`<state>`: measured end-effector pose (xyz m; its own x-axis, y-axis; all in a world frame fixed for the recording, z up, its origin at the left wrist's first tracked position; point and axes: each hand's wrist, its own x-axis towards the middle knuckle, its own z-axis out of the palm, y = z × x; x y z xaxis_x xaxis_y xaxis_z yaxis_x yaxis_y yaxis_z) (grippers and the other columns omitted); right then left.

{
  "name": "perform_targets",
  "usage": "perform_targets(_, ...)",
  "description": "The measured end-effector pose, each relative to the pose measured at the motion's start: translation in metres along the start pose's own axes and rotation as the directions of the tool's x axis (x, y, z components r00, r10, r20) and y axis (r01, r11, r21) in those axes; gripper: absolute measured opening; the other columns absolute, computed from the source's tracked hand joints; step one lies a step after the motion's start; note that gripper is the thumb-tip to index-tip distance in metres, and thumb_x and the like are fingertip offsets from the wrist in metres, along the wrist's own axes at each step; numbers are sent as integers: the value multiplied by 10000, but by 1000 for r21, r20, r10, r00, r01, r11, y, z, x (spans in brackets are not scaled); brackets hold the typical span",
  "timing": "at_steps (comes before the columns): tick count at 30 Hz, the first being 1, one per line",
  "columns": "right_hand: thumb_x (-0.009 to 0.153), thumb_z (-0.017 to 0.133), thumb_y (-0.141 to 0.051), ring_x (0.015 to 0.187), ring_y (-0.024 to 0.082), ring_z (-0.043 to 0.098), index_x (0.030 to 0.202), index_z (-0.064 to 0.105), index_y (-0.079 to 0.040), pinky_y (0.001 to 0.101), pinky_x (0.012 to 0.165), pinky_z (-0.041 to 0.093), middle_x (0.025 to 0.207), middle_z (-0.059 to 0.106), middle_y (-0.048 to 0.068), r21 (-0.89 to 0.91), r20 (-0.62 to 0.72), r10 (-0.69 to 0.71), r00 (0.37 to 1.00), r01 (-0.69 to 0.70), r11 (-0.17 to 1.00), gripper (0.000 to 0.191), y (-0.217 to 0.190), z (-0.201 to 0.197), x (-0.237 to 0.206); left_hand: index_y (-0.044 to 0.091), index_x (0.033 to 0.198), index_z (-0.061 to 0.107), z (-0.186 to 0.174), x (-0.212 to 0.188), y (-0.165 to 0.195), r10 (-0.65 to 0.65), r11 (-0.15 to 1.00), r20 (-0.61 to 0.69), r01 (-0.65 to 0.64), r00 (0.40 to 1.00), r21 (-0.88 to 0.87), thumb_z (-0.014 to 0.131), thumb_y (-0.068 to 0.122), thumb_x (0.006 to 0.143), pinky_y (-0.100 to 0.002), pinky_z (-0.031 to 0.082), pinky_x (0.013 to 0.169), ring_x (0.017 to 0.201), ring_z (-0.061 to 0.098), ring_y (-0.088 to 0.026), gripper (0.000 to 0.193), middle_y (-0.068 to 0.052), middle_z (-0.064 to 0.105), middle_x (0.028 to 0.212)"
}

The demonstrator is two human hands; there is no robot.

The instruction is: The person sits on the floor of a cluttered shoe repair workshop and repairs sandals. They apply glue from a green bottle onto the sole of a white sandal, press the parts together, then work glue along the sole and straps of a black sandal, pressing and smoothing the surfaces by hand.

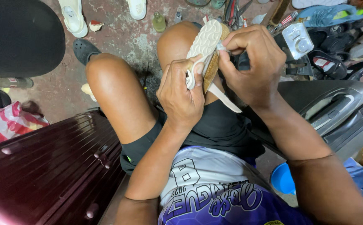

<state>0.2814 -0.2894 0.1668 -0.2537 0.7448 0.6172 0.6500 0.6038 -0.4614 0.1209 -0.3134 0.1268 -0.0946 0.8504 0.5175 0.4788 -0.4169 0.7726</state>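
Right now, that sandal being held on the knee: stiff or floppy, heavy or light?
Probably light: the sandal sits upright between left hand and right hand. Its white strap dangles loose, so likely floppy. The sole looks only slightly bendable.

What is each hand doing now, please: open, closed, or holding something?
Left hand: closed around the white-soled sandal, gripping its lower part.
Right hand: closed, fingertips pinching the sandal's edge near the top.

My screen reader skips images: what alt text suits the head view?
Both hands grip a white-soled sandal on the person's knee, left hand below, right hand pinching its strap. A maroon suitcase lies alongside.
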Motion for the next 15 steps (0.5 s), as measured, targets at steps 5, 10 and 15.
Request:
perform_targets(5,940,819,125,934,278,673,1028,559,-17,335,780,528,1042,687,121,-45,-41,-36,999,34,998,309,1,0,1,42,1093,627,0,2,4,-8,1000,15,8,1000,-9,684,108,1065,-363,553,796,907,690,-287,91,-104,713,1067)
perform_targets(10,934,805,140,945,281,672,1006,549,-22,332,773,526,1041,684,118,-52,-26,-87,996,86,995,311,-2,2,-1,50,1103,648,-3,1,1,-22,1000,-15,22,1000,10,692,110,1052,-379,543,783,909,683,-305,90,-113,688,1007)
perform_targets(15,978,799,131,902,255,690,1021,589,-26,317,775,534,1046,724,105,-46,33,-104,994,105,993,266,1,1,-7,47,1094,636,-5,-3,0,-37,999,-10,37,999,1,691,105,1058,-385,536,785,881,674,-299,87,-105,697,1024)
